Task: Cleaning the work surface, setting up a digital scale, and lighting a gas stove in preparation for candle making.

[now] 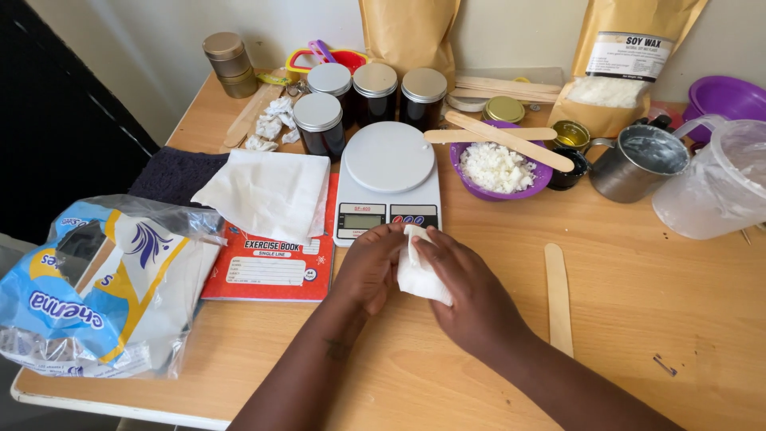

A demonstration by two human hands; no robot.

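My left hand and my right hand meet over the wooden table, just in front of a white kitchen scale. Both grip a crumpled white tissue between them. What the tissue wraps, if anything, is hidden. A flat wooden stick lies to the right of my right hand. A red exercise book lies to the left of my left hand, with an unfolded white tissue on its upper half.
Several dark lidded jars stand behind the scale. A purple bowl of white wax flakes, a metal cup, a clear plastic jug and brown paper bags sit at the right. A plastic tissue pack overhangs the left edge.
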